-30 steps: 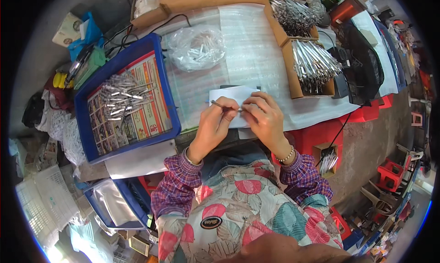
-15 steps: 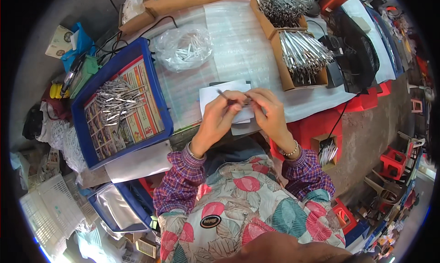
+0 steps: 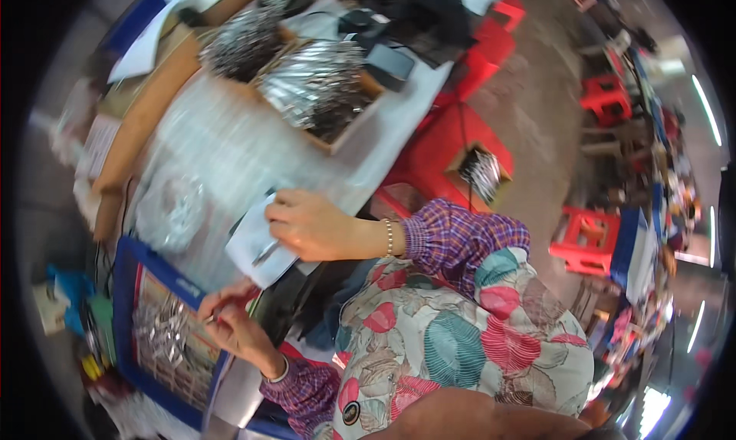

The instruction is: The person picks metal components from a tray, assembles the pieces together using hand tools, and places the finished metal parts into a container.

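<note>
White surface (image 3: pixel 230 145) under our hands; right hand (image 3: pixel 318 225) grips a small metal piece (image 3: pixel 266 252) on white paper (image 3: pixel 249 241), left hand (image 3: pixel 230 317) pinches another over the blue tray (image 3: pixel 126 287), cardboard boxes (image 3: pixel 337 103) of metal parts beyond

The right hand (image 3: pixel 318 227) rests on a white paper sheet (image 3: pixel 251 241) on the surface (image 3: pixel 230 145), its grip pinching a thin metal piece (image 3: pixel 266 253). Beyond that grip stand brown cardboard boxes (image 3: pixel 337 126) filled with metal parts. The left hand (image 3: pixel 234 325) hovers over the blue plastic tray (image 3: pixel 126 287), with loose metal pieces (image 3: pixel 157 336) lying in the tray just beside its grip. A clear plastic bag (image 3: pixel 172 210) lies between tray and boxes.
</note>
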Available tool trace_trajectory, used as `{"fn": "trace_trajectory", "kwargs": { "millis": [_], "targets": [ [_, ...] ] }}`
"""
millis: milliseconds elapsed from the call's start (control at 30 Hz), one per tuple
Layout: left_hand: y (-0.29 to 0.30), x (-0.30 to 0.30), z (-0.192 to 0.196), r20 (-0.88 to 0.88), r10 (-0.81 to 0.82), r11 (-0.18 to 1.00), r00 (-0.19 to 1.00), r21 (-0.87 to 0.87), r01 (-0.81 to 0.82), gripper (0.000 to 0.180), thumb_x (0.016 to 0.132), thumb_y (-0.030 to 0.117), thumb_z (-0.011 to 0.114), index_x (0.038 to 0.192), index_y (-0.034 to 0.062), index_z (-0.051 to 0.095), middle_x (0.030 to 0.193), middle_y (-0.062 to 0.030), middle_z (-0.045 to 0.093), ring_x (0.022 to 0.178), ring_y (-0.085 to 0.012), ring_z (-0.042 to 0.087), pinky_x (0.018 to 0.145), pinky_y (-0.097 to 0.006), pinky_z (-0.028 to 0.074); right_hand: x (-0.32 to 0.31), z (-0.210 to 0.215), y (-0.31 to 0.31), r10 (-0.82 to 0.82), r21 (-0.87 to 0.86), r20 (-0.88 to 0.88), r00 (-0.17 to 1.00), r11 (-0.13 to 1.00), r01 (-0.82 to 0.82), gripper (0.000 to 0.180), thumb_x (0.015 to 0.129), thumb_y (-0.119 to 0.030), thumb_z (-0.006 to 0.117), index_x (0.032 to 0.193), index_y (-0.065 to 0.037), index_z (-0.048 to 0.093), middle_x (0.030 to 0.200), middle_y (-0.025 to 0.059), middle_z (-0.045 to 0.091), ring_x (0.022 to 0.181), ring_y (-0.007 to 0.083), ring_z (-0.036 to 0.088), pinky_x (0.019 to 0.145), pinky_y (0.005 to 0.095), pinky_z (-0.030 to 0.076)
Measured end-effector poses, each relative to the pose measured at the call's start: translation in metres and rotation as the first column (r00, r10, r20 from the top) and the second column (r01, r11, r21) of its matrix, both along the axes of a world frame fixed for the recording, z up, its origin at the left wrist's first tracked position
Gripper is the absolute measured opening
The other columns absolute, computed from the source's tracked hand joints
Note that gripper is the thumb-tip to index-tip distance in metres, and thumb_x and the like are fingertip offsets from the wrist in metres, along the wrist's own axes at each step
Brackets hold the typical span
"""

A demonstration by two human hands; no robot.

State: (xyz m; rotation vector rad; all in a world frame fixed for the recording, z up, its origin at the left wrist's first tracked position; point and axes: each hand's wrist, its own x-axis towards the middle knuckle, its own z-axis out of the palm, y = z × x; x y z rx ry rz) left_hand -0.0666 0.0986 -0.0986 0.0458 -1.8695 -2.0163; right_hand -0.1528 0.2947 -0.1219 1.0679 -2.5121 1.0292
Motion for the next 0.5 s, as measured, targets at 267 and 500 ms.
{"fn": "trace_trajectory", "kwargs": {
  "millis": [267,500],
  "targets": [
    [-0.006,0.005,-0.005,0.026,-0.171,0.979,0.985,0.120,0.166,0.029,0.095,0.025,0.053,0.110,0.0021,0.043,0.084,-0.0162,0.060,0.081,-0.0266,0.061,0.082,-0.044,0.052,0.020,0.090,0.159,-0.215,-0.034,0.729,0.650,0.937,0.348,0.013,0.079,-0.011,0.068,0.089,-0.002,0.067,0.083,0.0032,0.067,0.078,0.0060,0.061,0.070,0.0231,0.051],
    [-0.004,0.013,-0.011,0.042,-0.184,0.976,0.982,0.123,0.177,0.030,0.096,0.025,0.050,0.112,0.0013,0.042,0.087,-0.0168,0.058,0.082,-0.0268,0.060,0.082,-0.042,0.052,0.084,0.048,0.316,-0.654,0.070,0.604,0.456,0.613,0.787,0.020,0.076,-0.020,0.072,0.086,-0.003,0.068,0.073,0.0030,0.066,0.066,0.0089,0.061,0.064,0.0247,0.049]
  ]
}}
